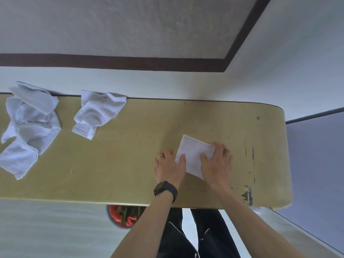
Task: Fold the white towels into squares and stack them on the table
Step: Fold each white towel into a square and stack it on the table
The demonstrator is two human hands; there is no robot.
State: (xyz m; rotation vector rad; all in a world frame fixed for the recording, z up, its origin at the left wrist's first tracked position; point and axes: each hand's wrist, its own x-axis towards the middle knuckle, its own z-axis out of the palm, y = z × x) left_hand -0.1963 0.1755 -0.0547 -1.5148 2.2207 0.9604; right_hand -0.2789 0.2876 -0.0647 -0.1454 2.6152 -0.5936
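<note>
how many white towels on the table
3, perhaps more: a folded towel under left hand and right hand, a crumpled towel at the far edge, and a crumpled heap far left that may hide another.

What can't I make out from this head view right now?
Head view:
1. Folded towel: near corners covered by left hand and right hand; layer count unclear.
2. Towel pile, far left: clipped by picture edge, crumpled; how many towels unclear.
3. Bucket: mostly hidden under table; contents blurred.
</note>
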